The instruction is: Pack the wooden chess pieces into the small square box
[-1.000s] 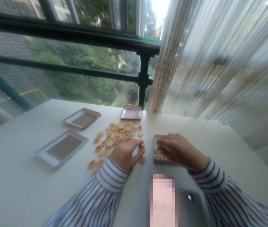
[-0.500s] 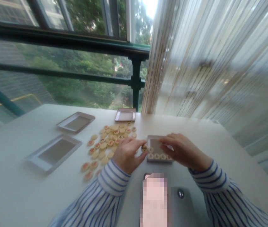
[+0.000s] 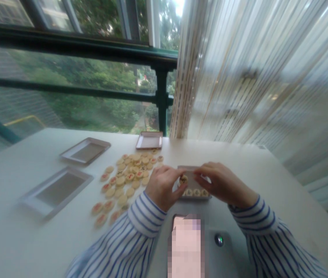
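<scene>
My left hand [image 3: 164, 186] pinches a Chinese chess piece [image 3: 184, 179] between thumb and fingers, its dark character facing me. It is held over the left part of a small shallow tray [image 3: 194, 198]. Along the tray's near side lies a row of round chess pieces [image 3: 196, 192] with dark characters. My right hand [image 3: 224, 184] hovers over the tray's right side, fingers curved and thumb slightly apart, with nothing visible in them. Left of my left hand spreads a loose pile of round wooden pieces [image 3: 130, 177], some with red or black characters, others blank side up.
Other shallow trays stand on the white table: one at the back [image 3: 149, 148], one at far left [image 3: 86, 162], and one nearer left [image 3: 26, 202]. A phone [image 3: 185, 247] with a blurred screen lies in front of me, beside a grey object with a round dark lens [image 3: 219, 239].
My left hand has moved right with the chess piece, from the tray's left edge to over its inside. The right hand stays about where it was. The view has shifted slightly.
</scene>
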The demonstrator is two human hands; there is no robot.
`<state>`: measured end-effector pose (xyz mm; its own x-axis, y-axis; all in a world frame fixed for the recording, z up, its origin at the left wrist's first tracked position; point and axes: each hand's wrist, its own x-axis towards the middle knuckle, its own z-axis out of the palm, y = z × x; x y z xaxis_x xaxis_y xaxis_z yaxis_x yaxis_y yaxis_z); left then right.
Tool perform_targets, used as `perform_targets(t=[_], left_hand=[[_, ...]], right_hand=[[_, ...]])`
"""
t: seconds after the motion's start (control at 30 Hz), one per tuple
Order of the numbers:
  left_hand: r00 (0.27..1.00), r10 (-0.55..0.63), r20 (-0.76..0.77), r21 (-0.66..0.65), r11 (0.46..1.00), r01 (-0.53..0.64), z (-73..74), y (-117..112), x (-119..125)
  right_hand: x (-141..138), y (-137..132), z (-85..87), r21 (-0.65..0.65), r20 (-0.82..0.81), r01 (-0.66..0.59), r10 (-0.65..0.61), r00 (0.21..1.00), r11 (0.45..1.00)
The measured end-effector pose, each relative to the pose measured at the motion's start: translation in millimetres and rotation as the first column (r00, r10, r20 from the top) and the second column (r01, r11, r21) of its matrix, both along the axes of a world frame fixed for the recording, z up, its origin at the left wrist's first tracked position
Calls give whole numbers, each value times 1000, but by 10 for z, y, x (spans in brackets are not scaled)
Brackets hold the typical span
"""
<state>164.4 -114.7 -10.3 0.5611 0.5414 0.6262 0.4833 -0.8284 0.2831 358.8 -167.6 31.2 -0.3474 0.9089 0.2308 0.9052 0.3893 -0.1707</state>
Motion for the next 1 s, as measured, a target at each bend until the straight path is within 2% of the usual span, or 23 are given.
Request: perform_targets(t=[0.27, 0.43, 0.73, 1.0], left_hand=[[1000, 0, 27, -55, 998, 2, -142, 2, 24], [999, 3, 41, -37, 999, -1, -243, -18, -5], [996, -7, 84, 36, 999, 4, -302, -40, 0], [992, -11, 125, 22, 1000, 8, -326, -50, -3]], right_hand=[[-2, 74, -72, -29, -52, -13, 11, 999, 1000], [-15, 109, -148, -96, -206, -38, 17, 978, 995], [-120, 137, -237, -255, -471, -69, -62, 880, 964], [-165, 167, -324, -307, -648, -124, -112, 753, 944]])
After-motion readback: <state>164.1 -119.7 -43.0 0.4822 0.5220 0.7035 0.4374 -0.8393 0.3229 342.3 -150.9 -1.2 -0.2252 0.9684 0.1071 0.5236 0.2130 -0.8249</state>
